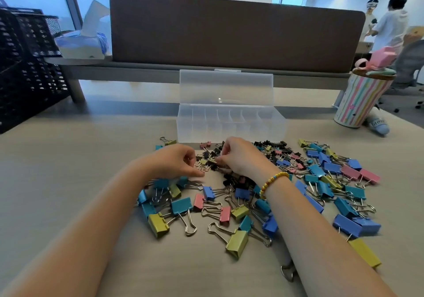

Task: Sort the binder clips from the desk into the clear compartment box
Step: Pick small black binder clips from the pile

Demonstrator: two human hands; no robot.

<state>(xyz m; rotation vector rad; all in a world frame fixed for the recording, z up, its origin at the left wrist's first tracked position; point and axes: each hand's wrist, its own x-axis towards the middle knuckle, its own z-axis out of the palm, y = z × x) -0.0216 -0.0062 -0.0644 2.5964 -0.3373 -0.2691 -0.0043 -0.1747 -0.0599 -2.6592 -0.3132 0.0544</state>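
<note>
Worktop is carrying everything: the clear compartment box is standing open at the back with its lid upright and every compartment looking bare, and the binder clips are lying scattered just in front of it, large coloured ones nearest you, small black ones by the box. You are curling your left hand and right hand over the small clips, fingertips pinching among them; exactly which clip each is holding I cannot tell. Try lifting one size at a time, shaking tangled wire handles free before carrying any across.
</note>
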